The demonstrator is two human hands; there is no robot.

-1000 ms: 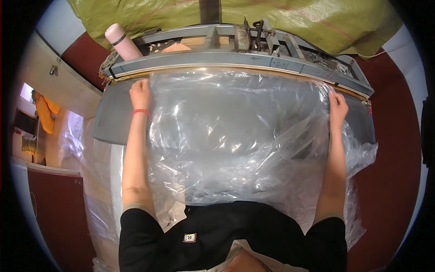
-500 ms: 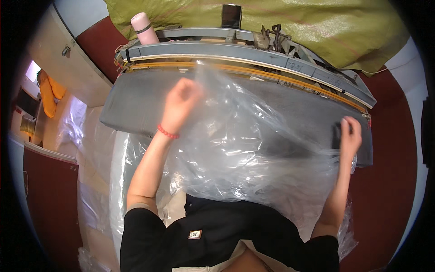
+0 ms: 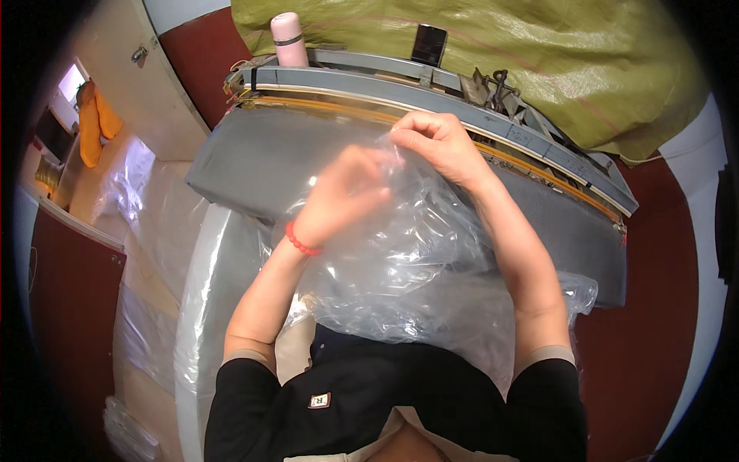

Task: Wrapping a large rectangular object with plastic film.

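Note:
A crumpled clear plastic sheet (image 3: 416, 239) spreads from the middle of a grey padded surface (image 3: 265, 150) down toward my body. My right hand (image 3: 446, 146) is above the pad's far side, its thumb and forefinger pinching the sheet's upper edge. Just left of it and a little nearer to me, my left hand (image 3: 345, 194) is at the sheet, with a red bead bracelet (image 3: 301, 239) on its wrist. Motion smears the left fingers, so their grip cannot be made out.
Behind the pad runs a grey metal frame (image 3: 339, 78) with a yellow strip and a metal clamp (image 3: 499, 88). A pink flask (image 3: 289, 42) and a dark phone (image 3: 429, 45) stand along it. Green sheeting (image 3: 570, 61) hangs behind. More clear plastic (image 3: 202, 292) lies at the left.
My right hand has moved from the pad's right end to the middle and now pinches the sheet's upper edge. My left hand has shifted right and nearer to me. The view has turned slightly.

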